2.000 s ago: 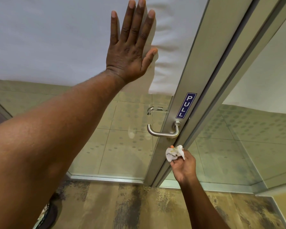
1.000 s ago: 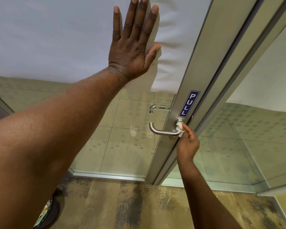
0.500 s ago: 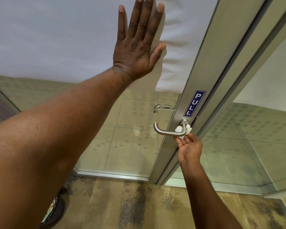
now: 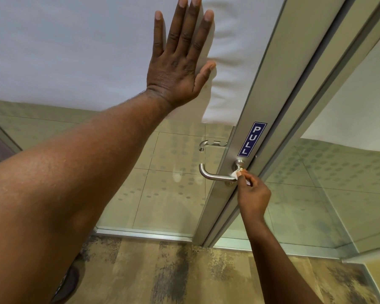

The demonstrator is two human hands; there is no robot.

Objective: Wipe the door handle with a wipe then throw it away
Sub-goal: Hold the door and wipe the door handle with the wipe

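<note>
A brushed steel lever door handle [image 4: 215, 177] juts from the grey metal door frame [image 4: 263, 88], just under a blue PULL sticker [image 4: 252, 138]. My right hand [image 4: 253, 196] pinches a crumpled white wipe [image 4: 235, 173] against the handle's right end, near its round base. Most of the wipe is hidden by my fingers. My left hand [image 4: 178, 60] lies flat with fingers spread on the frosted white part of the glass door [image 4: 75, 62], above and left of the handle.
A second handle [image 4: 208, 144] shows through the glass on the door's far side. A glass side panel [image 4: 329, 194] stands right of the frame. Patterned brown carpet [image 4: 184, 273] covers the floor below, with a dark shoe [image 4: 68, 281] at bottom left.
My right hand rose with the wipe from below the handle to the handle's base end and now rubs there. My left hand stayed pressed on the glass.
</note>
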